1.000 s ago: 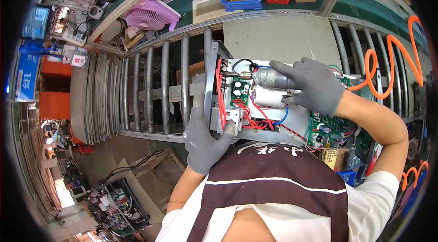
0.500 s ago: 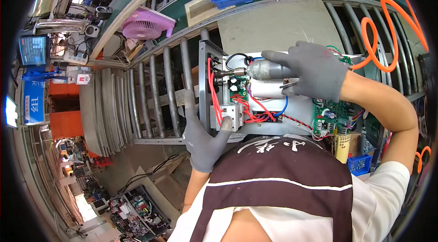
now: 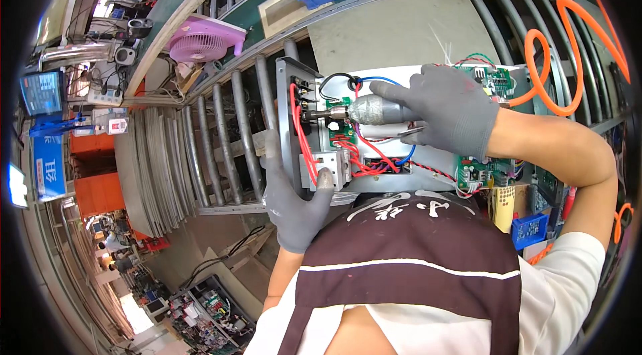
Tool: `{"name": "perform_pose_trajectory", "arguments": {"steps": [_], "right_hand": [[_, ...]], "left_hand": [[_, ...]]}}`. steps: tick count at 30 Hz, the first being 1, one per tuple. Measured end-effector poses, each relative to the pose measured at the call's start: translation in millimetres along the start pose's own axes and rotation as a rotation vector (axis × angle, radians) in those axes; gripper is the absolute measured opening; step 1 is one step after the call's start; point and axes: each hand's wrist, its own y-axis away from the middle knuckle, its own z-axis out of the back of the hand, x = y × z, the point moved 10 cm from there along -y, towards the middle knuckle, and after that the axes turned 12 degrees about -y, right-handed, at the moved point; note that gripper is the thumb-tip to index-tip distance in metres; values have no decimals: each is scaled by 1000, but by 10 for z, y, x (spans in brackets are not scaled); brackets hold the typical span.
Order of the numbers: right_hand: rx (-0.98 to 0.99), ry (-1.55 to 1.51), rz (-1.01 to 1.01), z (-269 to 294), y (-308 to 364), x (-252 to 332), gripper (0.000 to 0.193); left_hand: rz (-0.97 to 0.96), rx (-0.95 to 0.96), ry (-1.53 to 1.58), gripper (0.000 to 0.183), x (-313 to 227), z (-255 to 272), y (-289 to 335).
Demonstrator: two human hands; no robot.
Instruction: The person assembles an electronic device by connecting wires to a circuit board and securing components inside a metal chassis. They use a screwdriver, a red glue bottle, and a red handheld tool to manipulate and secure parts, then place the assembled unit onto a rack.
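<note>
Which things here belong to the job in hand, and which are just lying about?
Likely in the job: power driver, in the right hand; metal case, left hand at its corner; red wires.

Seemingly lying about: pink fan; screen; grey sheets.

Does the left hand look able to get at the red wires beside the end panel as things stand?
Probably yes: the thumb of the left hand is close to the red wires, and their near stretch looks uncovered; the power driver sits farther along.
</note>
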Motion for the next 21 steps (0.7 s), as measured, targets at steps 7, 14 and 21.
{"name": "perform_pose_trajectory", "arguments": {"steps": [7, 14, 21], "right_hand": [[-51, 1, 24, -9, -32, 6, 55], [91, -184, -213, 85, -56, -244, 64], [-320, -448, -259, 1215, -501, -837, 63]], "left_hand": [[71, 22, -3, 81, 79, -30, 20], [-60, 60, -235, 66, -4, 54, -42], [-356, 128, -622, 32, -480, 26, -398]]}}
